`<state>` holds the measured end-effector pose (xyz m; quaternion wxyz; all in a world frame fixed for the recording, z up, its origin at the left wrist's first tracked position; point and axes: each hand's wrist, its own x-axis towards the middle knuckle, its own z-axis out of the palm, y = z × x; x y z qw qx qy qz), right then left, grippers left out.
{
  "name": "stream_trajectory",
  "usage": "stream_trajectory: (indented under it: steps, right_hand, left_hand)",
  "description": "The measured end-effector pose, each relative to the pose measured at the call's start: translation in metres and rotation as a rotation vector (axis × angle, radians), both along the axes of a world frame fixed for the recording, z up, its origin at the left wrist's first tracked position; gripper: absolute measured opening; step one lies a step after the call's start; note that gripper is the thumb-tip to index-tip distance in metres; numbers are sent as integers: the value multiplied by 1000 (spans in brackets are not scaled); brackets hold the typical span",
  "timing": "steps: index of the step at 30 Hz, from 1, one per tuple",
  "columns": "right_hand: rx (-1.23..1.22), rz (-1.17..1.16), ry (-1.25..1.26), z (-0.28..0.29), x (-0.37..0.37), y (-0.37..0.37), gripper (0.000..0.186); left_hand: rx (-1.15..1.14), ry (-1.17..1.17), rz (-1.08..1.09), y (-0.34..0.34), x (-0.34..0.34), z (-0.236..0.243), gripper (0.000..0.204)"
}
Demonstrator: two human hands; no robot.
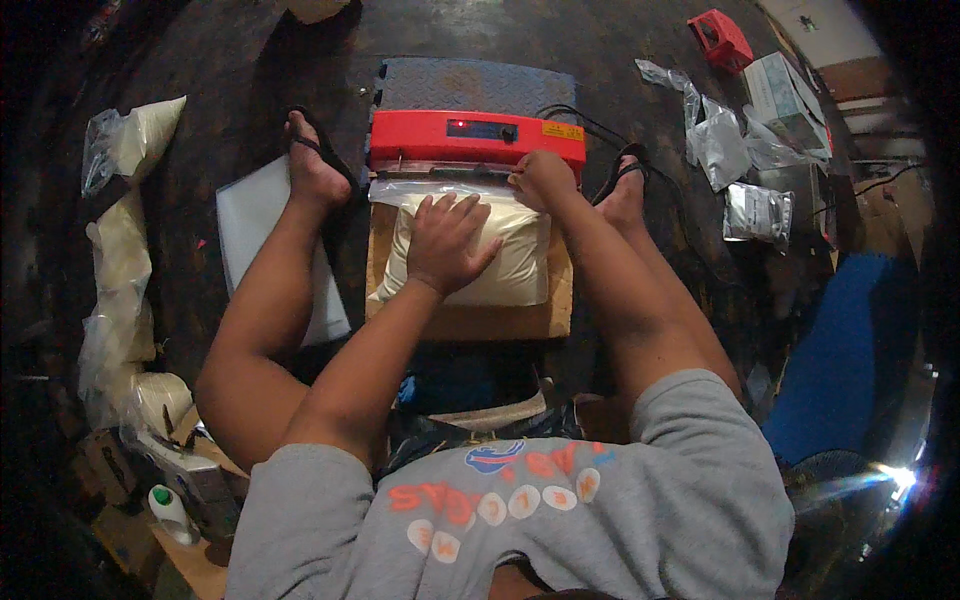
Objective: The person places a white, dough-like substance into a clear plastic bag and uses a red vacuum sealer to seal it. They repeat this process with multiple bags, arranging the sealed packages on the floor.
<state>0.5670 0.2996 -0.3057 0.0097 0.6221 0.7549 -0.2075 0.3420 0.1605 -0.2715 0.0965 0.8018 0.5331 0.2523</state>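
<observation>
A clear plastic bag (510, 265) full of pale cream powder lies on a cardboard piece between my legs. Its flat upper edge reaches the front of a red bag sealer (420, 135), which has a small red light lit. My left hand (447, 243) rests on the filled bag, fingers spread and palm down. At the bag's upper right corner, my right hand (545, 181) is closed against the sealer's front edge. What its fingers grip is hidden.
The cardboard (500, 322) sits under the bag; a blue-grey textured mat (470, 80) is behind the sealer. White sheets (262, 220) lie left. Several filled bags (122, 245) line the far left. Silver pouches (757, 214), a red holder (720, 42) and a black cable (690, 225) are right.
</observation>
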Motion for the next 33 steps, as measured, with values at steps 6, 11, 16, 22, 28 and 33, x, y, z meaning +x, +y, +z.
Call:
stream_trajectory:
  steps: [6, 11, 16, 22, 28, 33]
  right_hand:
    - [-10, -68, -2, 1, -5, -10, 24]
    - [-45, -100, -3, 2, -5, -11, 28]
    - [-36, -114, -27, -11, -3, -6, 29]
    - [-57, -111, -52, 1, -9, -7, 27]
    - [-31, -91, -36, -2, -7, -8, 27]
    - [-60, -139, -45, -2, -9, -7, 27]
  left_hand:
    - [8, 3, 13, -1, 2, -4, 52]
    - [30, 5, 23, -3, 3, -6, 51]
    - [27, -2, 22, -3, 3, -6, 51]
    - [-8, -4, 14, -2, 2, -5, 50]
    - [1, 14, 26, -3, 3, -9, 51]
    - [8, 19, 28, -3, 2, -10, 54]
